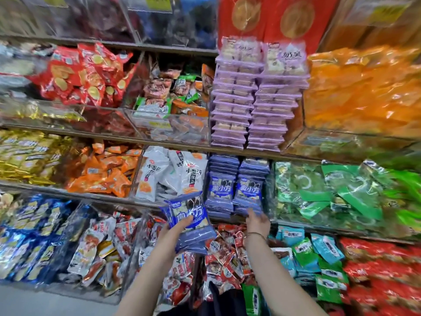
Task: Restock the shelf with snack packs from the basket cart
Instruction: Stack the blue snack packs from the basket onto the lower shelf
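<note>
My left hand (176,231) grips a small stack of blue-purple snack packs (189,222), held tilted in front of the shelf edge. Just to the right, two rows of the same blue-purple packs (235,185) stand in the middle shelf compartment. My right hand (257,221) reaches up to the right-hand row, its fingers touching the bottom of the front pack (248,190); whether it pinches the pack is unclear. The basket cart is out of view.
Clear bins of snacks fill the shelves: white packs (168,174) left of the blue rows, green packs (330,192) to the right, stacked lilac packs (252,99) above, red packs (225,254) below my hands.
</note>
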